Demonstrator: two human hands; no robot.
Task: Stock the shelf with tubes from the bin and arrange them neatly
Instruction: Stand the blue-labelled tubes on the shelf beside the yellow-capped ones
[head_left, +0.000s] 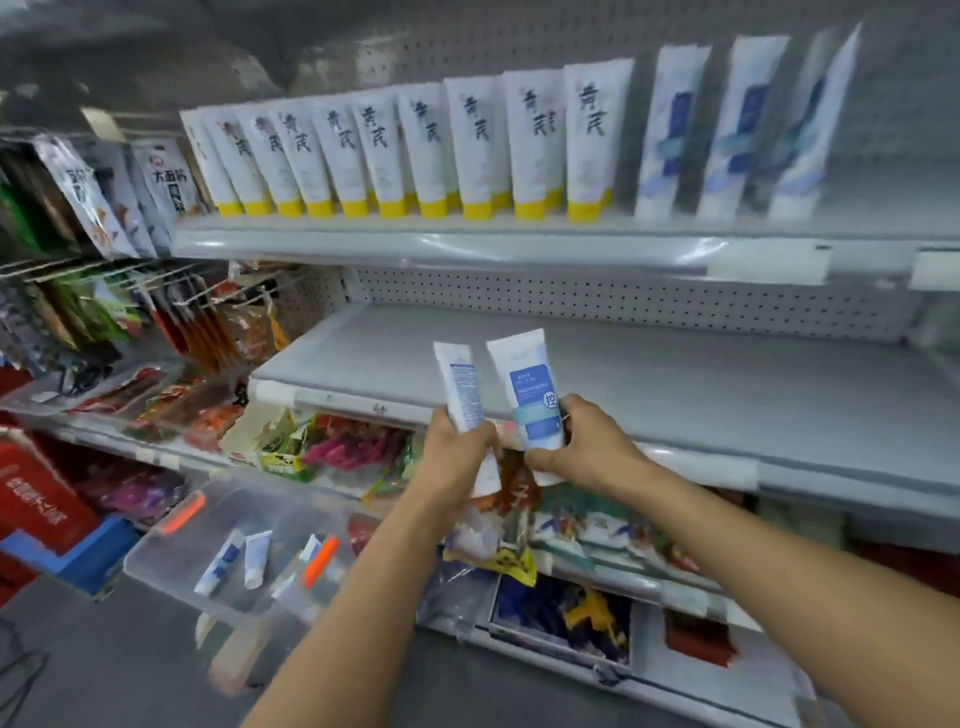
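My left hand (457, 457) grips a white tube (462, 387) whose blue-printed back faces me. My right hand (587, 441) grips a second white tube with a blue label (530, 395). Both tubes stand nearly upright, side by side, in front of the edge of the bare grey middle shelf (675, 384). On the top shelf (467, 236), three white-and-blue tubes (737, 130) stand at the right of a row of yellow-capped tubes (415, 150). The clear plastic bin (171, 551) sits low on the left and holds several more tubes (257, 558).
Snack packets hang on wire hooks (104, 197) at the left and fill the lower shelves (353, 447). A red crate (36, 499) and a blue box (93, 551) sit by the floor at the left. Price-tag strips run along the shelf edges.
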